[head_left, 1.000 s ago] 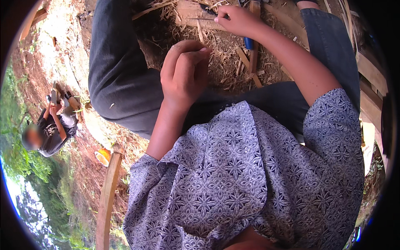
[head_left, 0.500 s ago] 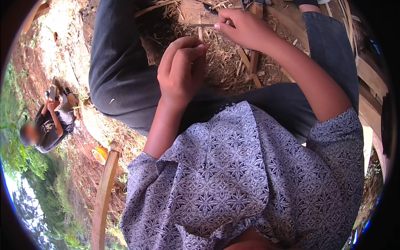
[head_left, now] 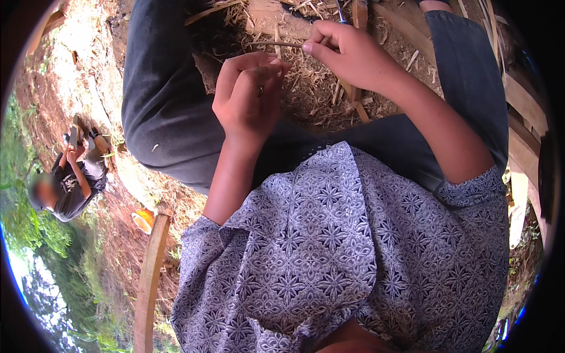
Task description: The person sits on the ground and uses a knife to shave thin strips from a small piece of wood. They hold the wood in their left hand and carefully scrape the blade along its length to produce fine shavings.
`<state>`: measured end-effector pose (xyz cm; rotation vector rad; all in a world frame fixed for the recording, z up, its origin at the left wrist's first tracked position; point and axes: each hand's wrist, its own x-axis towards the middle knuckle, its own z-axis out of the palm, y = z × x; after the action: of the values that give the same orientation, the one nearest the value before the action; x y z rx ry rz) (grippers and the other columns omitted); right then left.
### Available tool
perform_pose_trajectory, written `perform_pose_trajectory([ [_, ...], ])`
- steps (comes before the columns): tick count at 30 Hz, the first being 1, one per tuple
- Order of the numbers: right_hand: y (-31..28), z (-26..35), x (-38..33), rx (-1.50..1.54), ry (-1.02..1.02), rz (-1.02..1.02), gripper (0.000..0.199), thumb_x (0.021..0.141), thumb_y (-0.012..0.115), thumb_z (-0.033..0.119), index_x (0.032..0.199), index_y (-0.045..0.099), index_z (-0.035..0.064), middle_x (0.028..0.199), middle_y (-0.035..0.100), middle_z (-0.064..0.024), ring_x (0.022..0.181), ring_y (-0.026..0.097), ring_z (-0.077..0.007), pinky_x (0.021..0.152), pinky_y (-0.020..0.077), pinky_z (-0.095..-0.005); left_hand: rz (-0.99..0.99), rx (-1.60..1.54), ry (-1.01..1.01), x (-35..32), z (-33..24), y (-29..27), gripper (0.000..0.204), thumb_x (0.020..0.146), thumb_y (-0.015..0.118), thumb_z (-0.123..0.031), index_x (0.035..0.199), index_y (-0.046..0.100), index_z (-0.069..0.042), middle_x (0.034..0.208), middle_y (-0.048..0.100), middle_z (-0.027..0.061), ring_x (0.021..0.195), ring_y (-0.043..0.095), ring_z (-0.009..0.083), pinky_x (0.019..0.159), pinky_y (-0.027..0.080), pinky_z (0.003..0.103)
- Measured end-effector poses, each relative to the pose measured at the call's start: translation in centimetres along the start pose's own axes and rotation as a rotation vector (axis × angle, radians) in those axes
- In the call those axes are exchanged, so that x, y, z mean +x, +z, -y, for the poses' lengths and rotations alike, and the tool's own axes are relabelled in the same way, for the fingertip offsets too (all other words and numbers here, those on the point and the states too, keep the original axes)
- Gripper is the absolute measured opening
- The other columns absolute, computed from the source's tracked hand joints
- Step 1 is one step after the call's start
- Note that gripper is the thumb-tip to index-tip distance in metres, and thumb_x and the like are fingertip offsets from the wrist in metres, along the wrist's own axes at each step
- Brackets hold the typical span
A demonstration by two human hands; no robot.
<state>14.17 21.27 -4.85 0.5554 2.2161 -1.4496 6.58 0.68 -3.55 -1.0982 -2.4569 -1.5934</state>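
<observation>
Between the thumb and forefinger of my right hand (head_left: pixel 356 56) is a thin, dark stick (head_left: pixel 273 43), pointing left and lying roughly level. My left hand (head_left: pixel 247 94) sits lower and to the left, its fingers curled and the thumb tip pressed to the forefinger. Whatever it pinches, if anything, is hidden or too small to make out. The left fingertips are just below the stick, apart from it. Just beyond my right knuckles, a slim tool with a blue part and a thin metal shaft (head_left: pixel 341 12) stands by an upright wooden strip (head_left: pixel 358 16).
Pale wood shavings (head_left: pixel 312 88) litter the ground between my legs, with boards (head_left: pixel 406 32) at the far right. Timber pieces (head_left: pixel 524 112) stand along the right side. At the left are a wooden post (head_left: pixel 150 282), an orange container (head_left: pixel 143 220) and another seated person (head_left: pixel 73 176).
My right hand has come slightly nearer with the stick, which shows more plainly. My left hand has shifted a little left, still pinched.
</observation>
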Motion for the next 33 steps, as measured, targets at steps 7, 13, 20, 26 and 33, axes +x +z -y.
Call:
perform_pose_trajectory([
  [7,0.1,-0.9,1.8,-0.216,0.032,-0.021,0.025,0.103,0.066,0.032,0.098,0.064,0.0076,0.066,0.058,-0.0033,0.061,0.056,-0.0128,0.059,0.0447,-0.0352,0.155,-0.050,0.118,-0.8,-0.4,0.5,0.029,0.077,0.084,0.008,0.098,0.069,-0.005,0.092,0.069,0.0122,0.088,0.075,0.0267,0.071,0.060,0.032],
  [13,1.2,-3.6,4.3,-0.182,0.015,-0.061,0.026,0.103,0.065,0.033,0.096,0.062,0.0079,0.065,0.058,-0.0035,0.059,0.055,-0.0130,0.057,0.0429,-0.0362,0.100,-0.016,0.110,-0.7,-0.5,1.0,0.026,0.079,0.081,0.011,0.097,0.068,-0.004,0.088,0.067,0.0119,0.085,0.075,0.0268,0.069,0.063,0.035],
  [20,-1.9,1.8,-2.1,-0.061,-0.008,0.072,0.021,0.104,0.066,0.027,0.097,0.061,0.0075,0.067,0.056,-0.0015,0.060,0.051,-0.0083,0.057,0.0409,-0.0316,0.112,-0.073,0.072,-1.1,-0.2,0.6,0.025,0.078,0.077,0.012,0.097,0.071,-0.002,0.092,0.067,0.0125,0.090,0.072,0.0279,0.073,0.061,0.034],
  [26,1.3,-3.9,4.5,-0.218,0.016,-0.047,0.029,0.102,0.066,0.037,0.096,0.061,0.0084,0.065,0.055,-0.0034,0.060,0.052,-0.0129,0.057,0.0418,-0.0356,0.218,-0.083,0.092,-1.3,-0.8,0.9,0.029,0.075,0.075,0.007,0.103,0.073,-0.001,0.094,0.067,0.0132,0.094,0.071,0.0301,0.077,0.060,0.036],
  [33,-0.4,-2.4,2.0,-0.113,-0.012,0.049,0.027,0.102,0.066,0.035,0.098,0.064,0.0090,0.067,0.060,-0.0024,0.059,0.057,-0.0135,0.058,0.0457,-0.0362,0.122,-0.070,0.095,-1.0,-0.2,0.7,0.031,0.074,0.076,0.011,0.102,0.073,-0.002,0.093,0.066,0.0129,0.089,0.071,0.0289,0.072,0.059,0.034],
])
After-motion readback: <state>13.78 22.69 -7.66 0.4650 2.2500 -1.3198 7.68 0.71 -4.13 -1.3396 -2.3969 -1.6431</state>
